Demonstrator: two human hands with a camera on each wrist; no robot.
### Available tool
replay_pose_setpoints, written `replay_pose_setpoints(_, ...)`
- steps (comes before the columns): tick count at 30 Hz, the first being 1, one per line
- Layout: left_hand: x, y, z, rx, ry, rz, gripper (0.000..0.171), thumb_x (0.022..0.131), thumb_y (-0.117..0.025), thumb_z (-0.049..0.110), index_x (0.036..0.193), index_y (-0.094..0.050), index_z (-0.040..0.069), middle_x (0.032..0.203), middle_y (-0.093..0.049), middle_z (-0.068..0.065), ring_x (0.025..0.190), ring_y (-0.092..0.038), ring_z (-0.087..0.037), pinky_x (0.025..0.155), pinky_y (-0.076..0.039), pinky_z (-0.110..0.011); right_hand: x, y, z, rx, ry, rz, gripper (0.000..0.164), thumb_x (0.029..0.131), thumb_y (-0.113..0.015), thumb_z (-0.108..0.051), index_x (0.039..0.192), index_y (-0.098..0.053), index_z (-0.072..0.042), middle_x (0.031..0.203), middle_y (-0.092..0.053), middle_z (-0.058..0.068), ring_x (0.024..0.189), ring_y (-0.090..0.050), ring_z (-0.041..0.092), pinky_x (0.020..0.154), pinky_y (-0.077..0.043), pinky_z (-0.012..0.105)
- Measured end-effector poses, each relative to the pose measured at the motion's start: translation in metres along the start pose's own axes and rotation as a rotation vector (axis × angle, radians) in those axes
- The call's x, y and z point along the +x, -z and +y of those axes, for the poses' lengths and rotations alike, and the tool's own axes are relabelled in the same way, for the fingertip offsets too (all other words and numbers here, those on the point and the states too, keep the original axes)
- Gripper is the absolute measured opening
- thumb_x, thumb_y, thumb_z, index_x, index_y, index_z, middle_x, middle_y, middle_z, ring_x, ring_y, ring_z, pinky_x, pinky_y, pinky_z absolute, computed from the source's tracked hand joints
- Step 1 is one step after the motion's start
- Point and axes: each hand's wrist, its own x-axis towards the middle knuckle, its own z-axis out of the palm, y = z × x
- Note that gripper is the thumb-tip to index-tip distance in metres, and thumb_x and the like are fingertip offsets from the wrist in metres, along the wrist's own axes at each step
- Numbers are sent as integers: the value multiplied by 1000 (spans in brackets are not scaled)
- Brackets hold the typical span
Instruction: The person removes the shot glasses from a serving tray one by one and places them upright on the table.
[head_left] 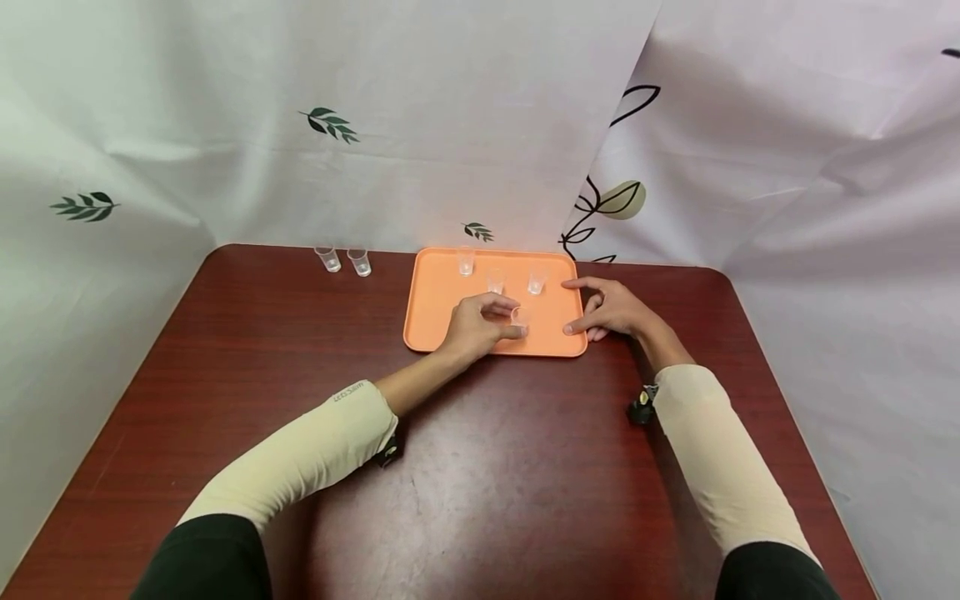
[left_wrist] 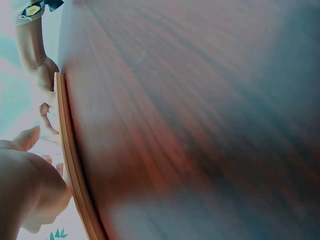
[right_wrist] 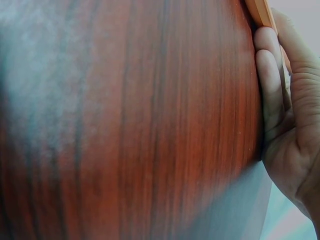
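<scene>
The left hand (head_left: 476, 325) pinches a small clear plastic cup (head_left: 519, 317) between thumb and fingertips; the cup is see-through, short and upright, standing on the orange tray (head_left: 435, 304) near its front edge. The right hand (head_left: 611, 308) lies on the tray's right rim with fingers spread and relaxed, index finger on the far corner and thumb at the near corner, clasping nothing. Just beyond the left fingers stand three more clear cups (head_left: 496, 280) on the tray, apart from one another. Well to the left of those fingers, two further cups (head_left: 344, 259) stand side by side on the dark red bench (head_left: 480, 467).
</scene>
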Motion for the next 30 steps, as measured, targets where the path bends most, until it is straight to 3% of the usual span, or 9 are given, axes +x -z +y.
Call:
replay_pose_setpoints(9, -6, 15, -4, -88, 41, -28, 41, 86, -99, 7, 124, -83, 6, 115, -85, -12, 101, -79, -17, 89, -67, -24, -1, 2, 2, -1, 8, 2, 94, 82, -103, -10, 164, -57, -17, 66, -66, 1, 49, -69, 11, 54, -67, 31)
replay_pose_setpoints(18, -6, 35, -3, -101, 67, -18, 43, 86, -97, 5, 126, -81, 3, 116, -83, -12, 101, -77, -16, 87, -66, -21, 0, 3, 4, 3, 10, -2, 95, 82, -103, -10, 165, -57, -16, 66, -65, 0, 49, -68, 10, 54, -67, 30)
replay_pose_setpoints(30, -5, 79, -4, -77, 68, 68, 47, 87, -97, 4, 130, -77, 0, 116, -80, -11, 99, -76, -11, 87, -65, -17, 1, 0, 2, 6, 22, 2, 93, 83, -102, -9, 163, -58, -16, 65, -65, 0, 48, -68, 10, 53, -66, 30)
